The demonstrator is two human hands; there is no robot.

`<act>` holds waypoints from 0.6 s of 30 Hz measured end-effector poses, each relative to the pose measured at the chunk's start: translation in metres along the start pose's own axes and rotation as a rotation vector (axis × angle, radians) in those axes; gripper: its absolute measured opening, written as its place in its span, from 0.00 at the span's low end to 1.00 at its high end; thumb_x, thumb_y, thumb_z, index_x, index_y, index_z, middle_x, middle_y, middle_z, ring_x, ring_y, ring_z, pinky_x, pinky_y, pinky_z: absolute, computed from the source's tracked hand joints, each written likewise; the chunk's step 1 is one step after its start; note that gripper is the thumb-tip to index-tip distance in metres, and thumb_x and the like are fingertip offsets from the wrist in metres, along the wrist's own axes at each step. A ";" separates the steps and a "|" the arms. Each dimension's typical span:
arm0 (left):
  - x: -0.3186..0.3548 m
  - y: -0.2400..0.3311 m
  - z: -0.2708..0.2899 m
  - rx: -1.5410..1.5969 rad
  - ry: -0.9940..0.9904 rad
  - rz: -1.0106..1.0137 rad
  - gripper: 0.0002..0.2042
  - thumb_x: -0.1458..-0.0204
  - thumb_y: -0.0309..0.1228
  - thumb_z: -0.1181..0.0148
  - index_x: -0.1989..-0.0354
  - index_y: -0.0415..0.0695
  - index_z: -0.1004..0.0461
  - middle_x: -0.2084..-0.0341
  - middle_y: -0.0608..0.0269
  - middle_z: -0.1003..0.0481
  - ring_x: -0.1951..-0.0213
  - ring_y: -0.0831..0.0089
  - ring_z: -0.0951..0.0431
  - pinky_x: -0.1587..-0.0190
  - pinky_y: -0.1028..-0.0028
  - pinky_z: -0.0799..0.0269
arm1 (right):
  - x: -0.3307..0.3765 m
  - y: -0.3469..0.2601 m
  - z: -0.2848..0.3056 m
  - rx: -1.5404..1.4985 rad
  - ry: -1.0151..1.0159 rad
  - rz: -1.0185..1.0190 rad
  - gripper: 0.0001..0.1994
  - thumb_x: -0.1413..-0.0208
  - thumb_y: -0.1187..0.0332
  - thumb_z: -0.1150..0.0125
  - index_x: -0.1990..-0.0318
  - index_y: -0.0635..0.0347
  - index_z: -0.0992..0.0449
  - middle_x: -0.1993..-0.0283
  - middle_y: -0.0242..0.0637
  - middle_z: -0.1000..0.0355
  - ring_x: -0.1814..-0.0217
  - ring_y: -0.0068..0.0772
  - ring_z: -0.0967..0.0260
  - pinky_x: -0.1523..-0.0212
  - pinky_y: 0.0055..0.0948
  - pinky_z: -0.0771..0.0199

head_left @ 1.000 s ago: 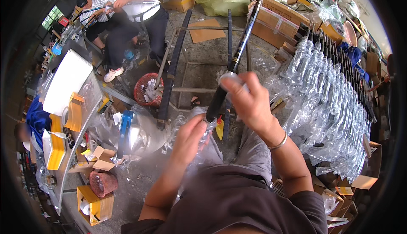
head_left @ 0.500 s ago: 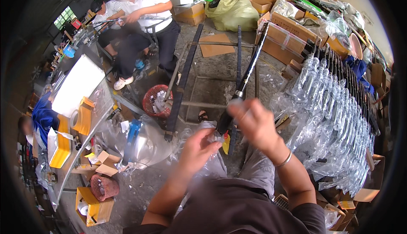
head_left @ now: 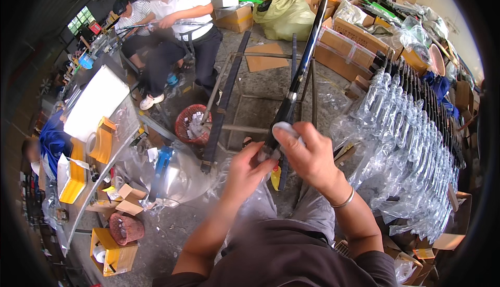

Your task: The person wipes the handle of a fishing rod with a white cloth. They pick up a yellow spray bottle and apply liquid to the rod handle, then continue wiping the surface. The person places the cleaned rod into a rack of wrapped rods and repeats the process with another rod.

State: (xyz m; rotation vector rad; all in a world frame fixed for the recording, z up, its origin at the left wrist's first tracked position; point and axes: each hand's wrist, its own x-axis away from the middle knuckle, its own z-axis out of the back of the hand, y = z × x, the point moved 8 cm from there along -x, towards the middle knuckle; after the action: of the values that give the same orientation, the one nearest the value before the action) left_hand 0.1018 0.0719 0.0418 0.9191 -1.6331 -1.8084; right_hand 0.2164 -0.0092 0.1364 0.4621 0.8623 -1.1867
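Right at the centre, a long dark rod (head_left: pixel 297 81) slants from the person's hands up toward the cardboard boxes (head_left: pixel 350 42) at the far side, its lower end held in front of the chest. The left hand (head_left: pixel 246 170) has its fingers clamped around the rod's lower end, where clear plastic wrap (head_left: pixel 245 203) gathers and hangs down over the lap. The right hand (head_left: pixel 308 154) sits just above, touching the rod, its fingers closed on a small white piece (head_left: pixel 285 129) at the shaft; a metal bangle (head_left: pixel 344 201) circles that wrist. To the right, rows of rods bagged in clear plastic (head_left: pixel 411 146) lie side by side. On the floor to the left stands a red basket (head_left: pixel 190 124), and further left a table (head_left: pixel 94 131) carries yellow trays. Two seated people work beyond it.
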 end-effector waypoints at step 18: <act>0.041 -0.072 0.003 0.187 0.075 0.061 0.12 0.46 0.19 0.40 0.54 0.37 0.30 0.68 0.70 0.27 0.66 0.83 0.28 0.63 0.81 0.31 | 0.022 -0.026 -0.030 -0.114 -0.053 0.003 0.26 0.67 0.73 0.34 0.52 0.55 0.22 0.62 0.38 0.33 0.73 0.35 0.29 0.78 0.30 0.26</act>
State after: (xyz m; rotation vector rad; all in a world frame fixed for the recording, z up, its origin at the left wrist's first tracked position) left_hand 0.0782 0.0515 -0.0349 0.9937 -1.7851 -1.5813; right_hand 0.1847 -0.0101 0.1041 0.3375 0.8786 -1.1355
